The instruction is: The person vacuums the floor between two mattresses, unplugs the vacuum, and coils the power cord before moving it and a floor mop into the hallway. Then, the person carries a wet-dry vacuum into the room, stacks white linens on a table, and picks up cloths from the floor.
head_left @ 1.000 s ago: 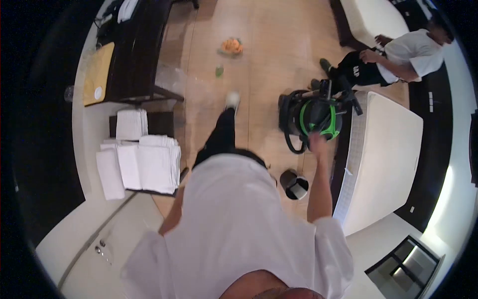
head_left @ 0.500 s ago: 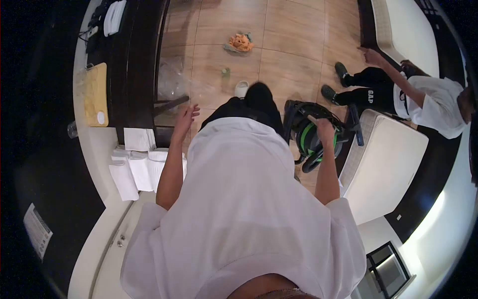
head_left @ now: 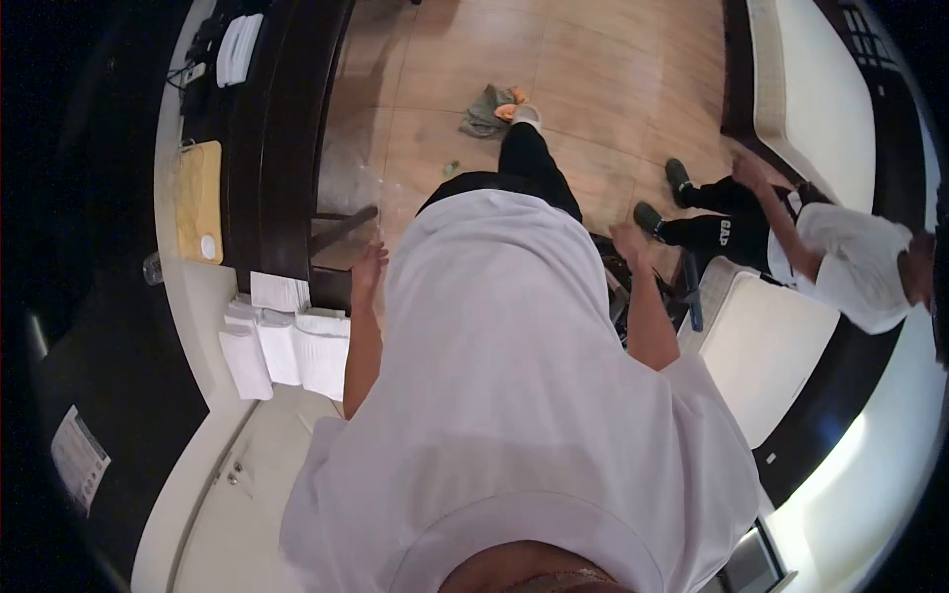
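Observation:
Both my hands hang at my sides with nothing visible in them. My left hand (head_left: pixel 369 265), fingers loosely apart, is beside the end of a dark wooden piece of furniture (head_left: pixel 282 168). My right hand (head_left: pixel 630 242), fingers partly stretched, is above a black vacuum cleaner (head_left: pixel 618 296), mostly hidden by my body and forearm. My white shoe (head_left: pixel 528 117) is right at an orange cloth (head_left: pixel 506 111) and a grey-green cloth (head_left: pixel 485 115) on the tiled floor. A small green item (head_left: pixel 452 167) lies nearer to me.
A person (head_left: pixel 850 259) in a white shirt sits at right on the edge of a bed, by a white mattress (head_left: pixel 766 341). A dark upright tool (head_left: pixel 692 294) stands beside them. Folded white towels (head_left: pixel 279 348) and a yellow board (head_left: pixel 200 203) are at left.
I have stepped forward, and my foot now meets the orange cloth. My right hand has moved off the vacuum cleaner, which has slipped behind my body in view. The other person's arm has shifted.

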Tool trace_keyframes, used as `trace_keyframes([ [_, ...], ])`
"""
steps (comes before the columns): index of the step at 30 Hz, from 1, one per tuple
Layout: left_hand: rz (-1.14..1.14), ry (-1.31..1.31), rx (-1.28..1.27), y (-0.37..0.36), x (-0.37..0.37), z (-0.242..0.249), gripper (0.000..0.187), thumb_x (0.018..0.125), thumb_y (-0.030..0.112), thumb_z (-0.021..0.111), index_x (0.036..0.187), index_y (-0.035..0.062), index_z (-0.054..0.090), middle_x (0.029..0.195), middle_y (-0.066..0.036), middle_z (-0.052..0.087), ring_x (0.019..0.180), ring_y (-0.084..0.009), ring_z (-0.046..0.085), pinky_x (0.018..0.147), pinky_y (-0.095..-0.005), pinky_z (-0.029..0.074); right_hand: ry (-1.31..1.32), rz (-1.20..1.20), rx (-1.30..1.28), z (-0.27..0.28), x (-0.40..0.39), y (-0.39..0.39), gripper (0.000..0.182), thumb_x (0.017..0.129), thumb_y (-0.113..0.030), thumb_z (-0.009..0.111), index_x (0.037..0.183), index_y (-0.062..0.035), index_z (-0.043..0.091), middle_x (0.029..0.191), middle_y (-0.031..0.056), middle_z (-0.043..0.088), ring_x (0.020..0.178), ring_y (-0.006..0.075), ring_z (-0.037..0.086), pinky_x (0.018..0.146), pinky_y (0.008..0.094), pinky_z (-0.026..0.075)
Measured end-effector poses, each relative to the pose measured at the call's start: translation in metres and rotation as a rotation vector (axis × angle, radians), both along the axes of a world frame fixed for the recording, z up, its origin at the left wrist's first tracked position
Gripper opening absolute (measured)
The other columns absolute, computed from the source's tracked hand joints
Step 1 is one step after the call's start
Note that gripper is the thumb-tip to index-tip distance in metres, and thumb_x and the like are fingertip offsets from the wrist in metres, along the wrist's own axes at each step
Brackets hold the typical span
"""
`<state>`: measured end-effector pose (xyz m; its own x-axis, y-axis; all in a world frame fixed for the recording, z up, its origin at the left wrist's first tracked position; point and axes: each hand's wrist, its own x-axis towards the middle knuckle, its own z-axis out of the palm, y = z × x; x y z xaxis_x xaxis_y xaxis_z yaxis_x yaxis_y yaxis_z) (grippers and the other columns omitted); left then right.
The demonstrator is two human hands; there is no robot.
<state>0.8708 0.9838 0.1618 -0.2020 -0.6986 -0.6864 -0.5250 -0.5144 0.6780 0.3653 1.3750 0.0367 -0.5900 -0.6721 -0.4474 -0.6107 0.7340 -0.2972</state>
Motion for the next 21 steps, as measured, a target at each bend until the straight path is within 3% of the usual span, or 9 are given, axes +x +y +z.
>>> trace_keyframes([
  [2,-0.107,-0.003,-0.139,0.006,-0.031,0.016,0.043,0.101,0.035,0.047,0.115,-0.0029,0.064,0.100,-0.014,0.069,0.087,-0.0188,0.066,0.079,-0.0305,0.053,0.057,0.164,0.018,0.053,-0.047,-0.045,0.037,0.094,-0.030,0.050,0.094,0.0034,0.066,0.092,0.0234,0.069,0.088,0.0394,0.066,0.079,0.0467,0.051],
  [4,-0.141,-0.060,-0.153,-0.003,-0.071,0.021,0.041,0.101,0.033,0.047,0.114,-0.0017,0.065,0.098,-0.014,0.069,0.086,-0.0192,0.067,0.079,-0.0309,0.053,-0.239,-0.316,-0.181,0.124,-0.068,-0.104,0.037,0.093,-0.031,0.053,0.093,0.0033,0.066,0.080,0.0178,0.069,0.076,0.0294,0.068,0.071,0.0390,0.052],
  [7,-0.254,-0.131,-0.138,-0.022,-0.147,-0.001,0.037,0.100,0.031,0.049,0.112,0.0002,0.066,0.096,-0.014,0.070,0.085,-0.0199,0.068,0.079,-0.0314,0.053,-0.308,-0.390,-0.280,0.121,-0.106,-0.173,0.037,0.094,-0.032,0.054,0.095,0.0024,0.067,0.075,0.0135,0.068,0.069,0.0212,0.065,0.067,0.0331,0.050],
  [9,-0.371,-0.123,-0.118,-0.032,-0.208,-0.016,0.034,0.099,0.029,0.052,0.109,0.0011,0.066,0.092,-0.013,0.070,0.083,-0.0197,0.068,0.077,-0.0315,0.053,-0.359,-0.330,-0.215,0.070,-0.125,-0.209,0.037,0.093,-0.033,0.054,0.097,0.0017,0.067,0.076,0.0143,0.068,0.070,0.0207,0.066,0.067,0.0329,0.050],
  [12,-0.426,-0.072,0.050,-0.048,-0.282,-0.134,0.032,0.099,0.027,0.052,0.108,0.0005,0.066,0.091,-0.011,0.070,0.080,-0.0190,0.068,0.076,-0.0322,0.053,-0.360,-0.207,-0.203,-0.087,-0.154,-0.274,0.040,0.092,-0.036,0.054,0.103,-0.0005,0.068,0.085,0.0190,0.071,0.079,0.0276,0.070,0.073,0.0371,0.053],
  [15,-0.705,-0.105,-0.199,-0.065,-0.341,-0.269,0.040,0.100,0.032,0.044,0.101,-0.0028,0.063,0.097,-0.023,0.067,0.091,-0.0377,0.065,0.080,-0.0443,0.050,-0.288,-0.122,-0.135,-0.192,-0.146,-0.326,0.043,0.090,-0.038,0.053,0.106,-0.0020,0.069,0.098,0.0244,0.070,0.094,0.0391,0.067,0.084,0.0449,0.051],
  [16,-0.695,-0.141,-0.091,-0.076,-0.356,-0.326,0.040,0.098,0.033,0.043,0.099,-0.0026,0.062,0.101,-0.027,0.064,0.100,-0.0430,0.060,0.082,-0.0480,0.047,-0.323,-0.134,-0.068,-0.238,-0.143,-0.338,0.045,0.089,-0.038,0.053,0.108,-0.0011,0.068,0.100,0.0260,0.069,0.098,0.0415,0.065,0.088,0.0471,0.050],
  [19,-0.554,-0.350,-0.110,-0.112,-0.440,-0.378,0.035,0.095,0.031,0.046,0.103,0.0034,0.065,0.101,-0.021,0.067,0.098,-0.0374,0.064,0.084,-0.0439,0.049,-0.273,-0.196,-0.021,-0.352,-0.150,-0.369,0.051,0.087,-0.041,0.055,0.112,0.0023,0.064,0.104,0.0275,0.067,0.101,0.0403,0.065,0.089,0.0465,0.050],
  [21,-0.416,-0.204,-0.133,-0.118,-0.462,-0.428,0.033,0.092,0.031,0.052,0.106,0.0037,0.066,0.100,-0.017,0.069,0.095,-0.0325,0.066,0.084,-0.0420,0.050,-0.257,-0.211,0.017,-0.415,-0.149,-0.393,0.054,0.087,-0.042,0.055,0.116,0.0027,0.061,0.107,0.0280,0.066,0.103,0.0398,0.064,0.090,0.0474,0.050],
])
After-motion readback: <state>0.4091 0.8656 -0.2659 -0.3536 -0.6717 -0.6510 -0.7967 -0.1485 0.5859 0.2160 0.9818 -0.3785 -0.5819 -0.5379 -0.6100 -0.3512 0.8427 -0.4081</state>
